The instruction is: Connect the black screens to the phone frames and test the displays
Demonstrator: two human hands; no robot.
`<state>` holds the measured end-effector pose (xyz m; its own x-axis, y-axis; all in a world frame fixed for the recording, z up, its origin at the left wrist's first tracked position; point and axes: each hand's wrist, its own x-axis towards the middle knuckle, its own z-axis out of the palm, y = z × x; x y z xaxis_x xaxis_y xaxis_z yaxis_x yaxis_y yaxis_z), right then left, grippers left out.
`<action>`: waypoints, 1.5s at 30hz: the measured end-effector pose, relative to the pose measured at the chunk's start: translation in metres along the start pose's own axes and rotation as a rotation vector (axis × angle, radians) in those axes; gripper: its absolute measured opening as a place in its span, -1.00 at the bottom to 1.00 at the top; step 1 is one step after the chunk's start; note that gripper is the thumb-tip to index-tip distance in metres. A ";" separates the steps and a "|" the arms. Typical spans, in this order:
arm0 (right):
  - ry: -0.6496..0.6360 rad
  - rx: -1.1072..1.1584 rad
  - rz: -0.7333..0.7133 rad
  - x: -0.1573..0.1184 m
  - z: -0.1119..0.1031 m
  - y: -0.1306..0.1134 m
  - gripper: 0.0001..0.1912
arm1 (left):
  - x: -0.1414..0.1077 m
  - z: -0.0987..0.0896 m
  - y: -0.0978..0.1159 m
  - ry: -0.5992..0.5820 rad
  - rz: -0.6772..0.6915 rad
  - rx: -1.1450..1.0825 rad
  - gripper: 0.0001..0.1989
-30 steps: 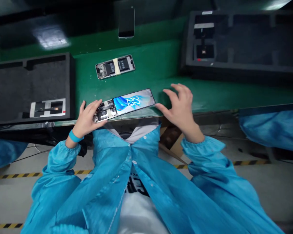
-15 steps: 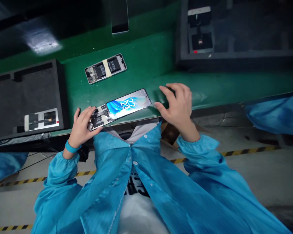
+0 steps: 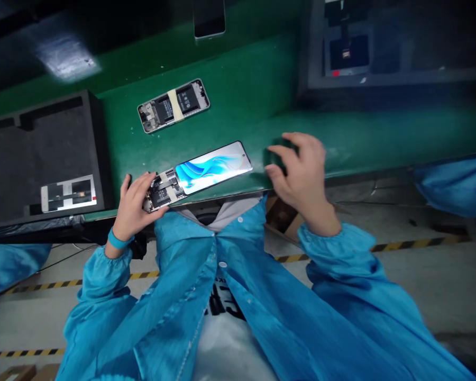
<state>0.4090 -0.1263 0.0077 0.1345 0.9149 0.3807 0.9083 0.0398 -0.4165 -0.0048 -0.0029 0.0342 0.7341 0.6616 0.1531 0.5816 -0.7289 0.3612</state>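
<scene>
My left hand [image 3: 136, 201] grips the left end of an opened phone body [image 3: 163, 193], fingers at its far edge and thumb along the near edge. A lit phone screen [image 3: 214, 168] with a blue wave picture lies over the right part of that body, leaving the inner parts exposed on the left. To the right of the screen hovers my right hand [image 3: 299, 172], apart from it, fingers spread and bent, holding nothing. Farther back lies another opened phone [image 3: 188, 103], its battery showing and a pale strip of tape across its middle.
A black foam tray [image 3: 8, 159] on the left holds a screen part [image 3: 69, 194]. Another dark tray [image 3: 313, 90] stands at the back right with a similar screen part [image 3: 349, 53]. A dark phone [image 3: 209, 18] lies at the back of the green table [image 3: 246, 84].
The large digits have gone from the lit screen, leaving only the wave picture. My right hand is slightly farther right of the screen. The view has shifted a little; my left hand keeps its grip.
</scene>
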 end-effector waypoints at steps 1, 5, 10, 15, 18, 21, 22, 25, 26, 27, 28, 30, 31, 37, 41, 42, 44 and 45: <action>0.051 0.002 0.056 -0.001 -0.003 0.007 -0.39 | 0.000 0.000 0.000 -0.002 0.000 -0.001 -0.15; 0.109 -0.029 0.163 -0.002 -0.003 0.012 -0.35 | 0.000 0.000 0.000 -0.030 -0.035 0.003 -0.15; 0.059 -0.096 0.201 0.000 0.004 0.000 -0.40 | 0.000 -0.001 -0.001 -0.038 -0.032 0.007 -0.16; 0.080 -0.152 0.190 -0.002 0.003 0.001 -0.41 | 0.000 -0.004 -0.001 -0.041 -0.001 -0.006 -0.18; 0.070 -0.119 0.216 -0.002 0.004 0.001 -0.39 | -0.001 -0.004 -0.001 -0.045 -0.013 0.002 -0.17; 0.053 -0.064 0.258 -0.001 0.004 -0.001 -0.38 | -0.001 -0.003 -0.001 -0.026 -0.010 0.004 -0.17; 0.048 -0.052 0.268 -0.001 0.003 -0.001 -0.39 | -0.001 -0.002 -0.001 -0.016 -0.009 0.002 -0.17; 0.052 -0.048 0.266 -0.001 0.002 -0.003 -0.40 | -0.001 -0.001 0.000 -0.002 -0.016 -0.001 -0.17; 0.063 -0.056 0.254 -0.001 0.002 -0.003 -0.40 | -0.001 -0.001 0.000 -0.005 -0.019 0.002 -0.18; 0.075 -0.067 0.239 -0.001 0.002 -0.003 -0.41 | -0.001 -0.001 0.000 -0.009 -0.020 0.004 -0.19; 0.092 -0.081 0.217 -0.002 0.002 -0.002 -0.41 | -0.001 -0.001 0.000 -0.012 -0.021 0.004 -0.21; 0.139 -0.116 0.166 -0.002 0.005 0.000 -0.41 | -0.001 0.000 0.001 -0.011 -0.022 0.001 -0.23; 0.161 -0.134 0.141 -0.002 0.007 0.002 -0.41 | -0.001 0.000 0.001 -0.009 -0.026 0.000 -0.25; 0.383 -0.245 -0.009 -0.001 0.021 0.011 -0.39 | -0.002 0.003 -0.002 -0.006 0.004 -0.001 -0.20; 0.409 -0.240 -0.054 0.001 0.023 0.012 -0.44 | -0.001 0.005 -0.004 0.015 0.036 -0.025 -0.15; 0.414 -0.241 -0.060 0.002 0.023 0.012 -0.44 | -0.001 0.004 -0.005 0.002 0.026 -0.031 -0.16; 0.420 -0.245 -0.068 0.002 0.024 0.013 -0.42 | 0.000 0.003 -0.004 -0.043 -0.012 -0.047 -0.21; 0.419 -0.245 -0.073 0.001 0.024 0.014 -0.41 | 0.001 0.001 -0.004 -0.065 -0.033 -0.062 -0.26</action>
<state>0.4122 -0.1150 -0.0173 0.1690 0.6705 0.7224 0.9811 -0.0439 -0.1887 -0.0059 0.0001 0.0317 0.7373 0.6707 0.0809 0.5844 -0.6933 0.4217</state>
